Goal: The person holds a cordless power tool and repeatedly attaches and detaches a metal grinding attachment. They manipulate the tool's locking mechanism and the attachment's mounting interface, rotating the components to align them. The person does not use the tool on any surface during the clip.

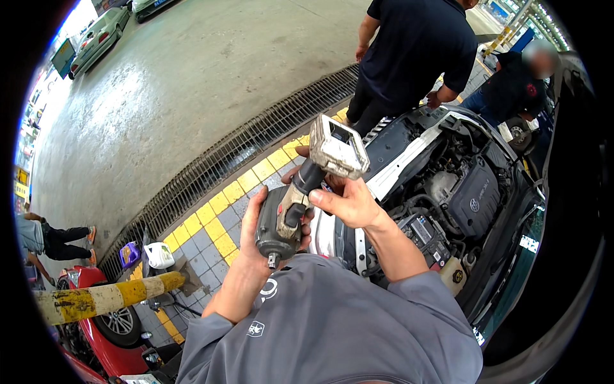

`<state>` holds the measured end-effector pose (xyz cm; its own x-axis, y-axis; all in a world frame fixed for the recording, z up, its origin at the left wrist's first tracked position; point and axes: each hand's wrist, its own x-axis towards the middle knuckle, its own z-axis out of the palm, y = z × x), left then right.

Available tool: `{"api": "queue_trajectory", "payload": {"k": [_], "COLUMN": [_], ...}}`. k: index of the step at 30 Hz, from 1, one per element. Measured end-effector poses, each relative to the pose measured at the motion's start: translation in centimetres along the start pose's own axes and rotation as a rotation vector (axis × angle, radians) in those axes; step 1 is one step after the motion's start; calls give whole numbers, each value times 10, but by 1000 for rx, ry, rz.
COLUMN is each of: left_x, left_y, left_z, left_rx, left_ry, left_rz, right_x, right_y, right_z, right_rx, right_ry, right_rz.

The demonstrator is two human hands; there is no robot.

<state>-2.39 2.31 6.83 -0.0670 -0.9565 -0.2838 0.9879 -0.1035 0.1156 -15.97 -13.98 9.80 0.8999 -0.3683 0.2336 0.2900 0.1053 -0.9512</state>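
Observation:
In front of my chest I hold a cordless impact wrench (281,221) with both hands. Its dark, scuffed body tilts so that the bare square drive points down toward me, and its grip and pale, worn battery end (340,150) reach up and away. My left hand (254,221) wraps round the motor housing from the left. Around the grip close to the battery end, my right hand (348,203) is closed, its thumb lying near the black trigger. Some fingers of both hands are hidden behind the tool.
On my right stands a car with its hood up and engine (473,195) exposed. Two people stand beyond it. A floor grate (236,150) and yellow edging tiles cross ahead. A striped pole (109,297), purple and white jugs (158,255) and a red car (112,345) are at left.

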Motion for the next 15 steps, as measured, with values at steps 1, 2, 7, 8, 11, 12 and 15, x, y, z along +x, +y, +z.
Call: {"api": "queue_trajectory", "payload": {"k": [1,2,7,8,11,12,15], "left_x": [-2,-2,9,15,25,27,34], "left_y": [2,0,-13,-13,-19,-20,-18], "left_z": [-4,-2,-23,-37,-56,-60,-68], "left_rx": [-48,-11,349,446,831,1103,1166], "left_ry": [-76,-44,-140,-182,56,66,320], "left_rz": [-25,72,466,551,671,759,941], "right_x": [-1,-2,8,10,8,3,-2], "right_y": [1,1,12,14,28,30,30], "right_z": [3,6,11,11,8,10,17], "right_rx": [38,75,128,144,185,200,182], "right_ry": [57,115,454,471,492,494,483], "right_rz": [30,60,74,75,105,139,207]}}
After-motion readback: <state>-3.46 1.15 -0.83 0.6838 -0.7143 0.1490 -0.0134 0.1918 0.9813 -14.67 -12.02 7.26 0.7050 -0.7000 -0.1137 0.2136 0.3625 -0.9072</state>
